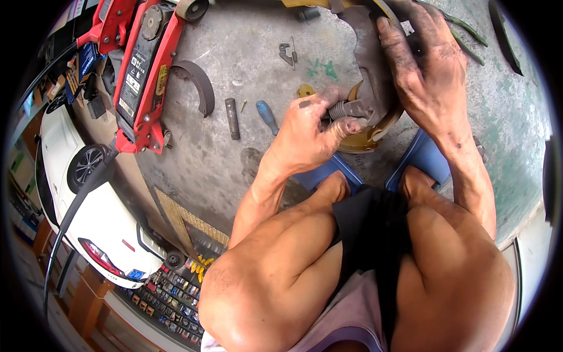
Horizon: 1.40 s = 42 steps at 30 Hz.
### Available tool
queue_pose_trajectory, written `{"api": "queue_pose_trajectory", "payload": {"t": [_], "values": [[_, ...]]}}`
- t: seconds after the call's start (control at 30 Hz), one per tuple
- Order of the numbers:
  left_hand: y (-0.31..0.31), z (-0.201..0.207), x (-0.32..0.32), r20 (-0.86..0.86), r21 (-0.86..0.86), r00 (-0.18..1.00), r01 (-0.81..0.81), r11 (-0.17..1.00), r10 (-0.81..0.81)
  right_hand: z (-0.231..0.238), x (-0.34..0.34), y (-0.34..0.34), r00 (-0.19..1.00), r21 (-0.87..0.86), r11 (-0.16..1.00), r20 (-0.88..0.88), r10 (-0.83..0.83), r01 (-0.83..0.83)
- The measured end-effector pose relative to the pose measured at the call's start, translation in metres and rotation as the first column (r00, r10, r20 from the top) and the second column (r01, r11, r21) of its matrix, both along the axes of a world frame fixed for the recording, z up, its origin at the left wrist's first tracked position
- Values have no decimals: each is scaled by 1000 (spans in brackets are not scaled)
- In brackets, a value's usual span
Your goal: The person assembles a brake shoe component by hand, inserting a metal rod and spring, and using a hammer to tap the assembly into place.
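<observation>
A drum brake assembly (375, 88) of dark metal with yellowish curved edges is on the concrete in front of my feet. My left hand (308, 129) is closed at its near left side, thumb and fingers pinching around a coil spring (346, 110). Both thumb and fingertips look smudged black. On the far right side, my right hand (428, 76) grips the assembly, its thumb along the dark metal and its fingers over the outer edge. Part of the assembly is hidden by that hand and by the upper rim of the picture.
Left on the floor lie a curved brake shoe (202, 88), a dark rod (233, 119), a small bolt (243, 105) and a blue-handled screwdriver (267, 115). Small metal clips (287, 54) lie farther off. A red floor jack (141, 76) and green-handled pliers (469, 38) flank the area.
</observation>
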<state>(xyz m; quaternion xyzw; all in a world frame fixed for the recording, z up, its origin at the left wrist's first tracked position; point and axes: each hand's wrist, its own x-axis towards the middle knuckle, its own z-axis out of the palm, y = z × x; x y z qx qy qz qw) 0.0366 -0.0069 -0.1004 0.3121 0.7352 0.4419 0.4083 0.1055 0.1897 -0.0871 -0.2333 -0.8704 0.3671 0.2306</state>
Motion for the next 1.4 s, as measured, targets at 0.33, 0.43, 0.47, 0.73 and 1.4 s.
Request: {"api": "queue_pose_trajectory", "payload": {"t": [0.33, 0.43, 0.47, 0.73, 1.4], "values": [[-9, -8, 14, -20, 12, 1000, -8, 1000, 8, -23, 7, -3, 997, -87, 994, -5, 72, -72], [-10, -12, 17, 1, 20, 1000, -17, 1000, 17, -20, 9, -1, 991, -69, 992, 64, 114, -110], [-10, -12, 17, -3, 25, 1000, -12, 1000, 12, -21, 9, -1, 990, -66, 991, 65, 123, -119], [-16, -15, 19, -154, 31, 986, 67, 997, -62, -27, 18, -12, 988, -6, 1000, 153, 4, -4], [-18, -8, 31, -240, -58, 963, 115, 992, -125, -28, 18, -24, 953, -819, 539, 288, 90, 196]]}}
